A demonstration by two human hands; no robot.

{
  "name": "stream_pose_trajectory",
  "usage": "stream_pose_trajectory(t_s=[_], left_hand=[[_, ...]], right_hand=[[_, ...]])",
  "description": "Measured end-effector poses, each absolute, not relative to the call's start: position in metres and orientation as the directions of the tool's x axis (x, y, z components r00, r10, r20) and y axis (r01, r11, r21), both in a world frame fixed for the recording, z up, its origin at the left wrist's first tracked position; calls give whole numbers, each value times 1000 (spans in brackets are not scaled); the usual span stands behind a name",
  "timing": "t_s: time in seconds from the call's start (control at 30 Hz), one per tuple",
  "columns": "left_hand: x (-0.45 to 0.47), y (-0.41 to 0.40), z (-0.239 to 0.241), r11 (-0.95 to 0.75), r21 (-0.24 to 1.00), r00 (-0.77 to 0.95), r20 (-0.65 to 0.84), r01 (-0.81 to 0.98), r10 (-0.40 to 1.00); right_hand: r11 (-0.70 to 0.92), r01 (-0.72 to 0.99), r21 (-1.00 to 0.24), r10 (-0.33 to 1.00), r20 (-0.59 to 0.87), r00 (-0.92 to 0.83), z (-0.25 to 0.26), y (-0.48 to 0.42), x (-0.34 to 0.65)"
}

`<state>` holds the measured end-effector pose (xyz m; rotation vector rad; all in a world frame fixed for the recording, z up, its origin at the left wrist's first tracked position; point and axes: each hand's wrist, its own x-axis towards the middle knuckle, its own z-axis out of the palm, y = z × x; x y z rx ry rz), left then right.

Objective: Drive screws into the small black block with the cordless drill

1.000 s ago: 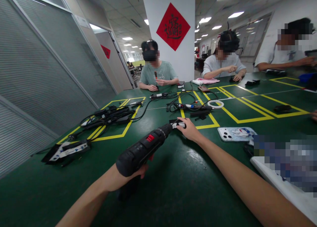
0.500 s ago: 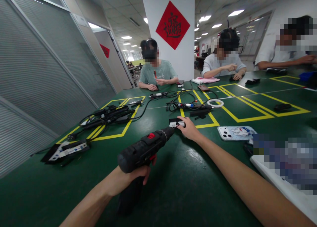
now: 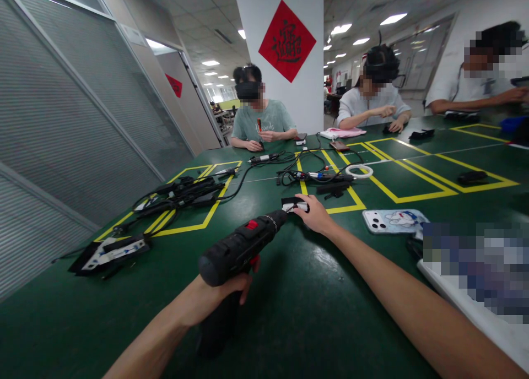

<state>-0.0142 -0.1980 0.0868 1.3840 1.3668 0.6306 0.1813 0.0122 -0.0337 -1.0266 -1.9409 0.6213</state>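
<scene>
My left hand is wrapped round the grip of a black cordless drill with a red switch on top. The drill points away from me, and its bit reaches the small black-and-white part on the table. With thumb and fingers, my right hand grips that part from its right side. Whether the bit tip touches the part or sits in a screw cannot be made out.
Black cables lie piled at the left, with a black-and-white bracket nearer me. More cables and a white ring lie ahead. A phone rests right of my forearm. Several people sit across the green table.
The drill's front end has shifted slightly left and down at the small part. My right hand keeps its hold there, almost unmoved.
</scene>
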Motion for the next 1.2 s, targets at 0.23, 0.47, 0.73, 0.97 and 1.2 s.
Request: stream_pose_trajectory(t_s=[0.23,0.47,0.73,0.97,1.2], left_hand=[[-14,-197,89,184,901,211,-283,393,936],[-11,-197,89,185,896,201,-284,404,937],[-10,-195,89,199,901,207,-294,386,933],[-9,-194,91,219,902,194,-307,373,932],[-7,-194,89,166,879,192,-276,447,942]], right_hand=[[538,431,-724,842,437,-318,-32,11,182],[544,420,-726,838,443,-318,-32,11,182],[559,413,-719,828,460,-322,-33,11,182],[556,413,-722,831,458,-317,-33,11,183],[556,417,-719,830,458,-318,-33,11,182]])
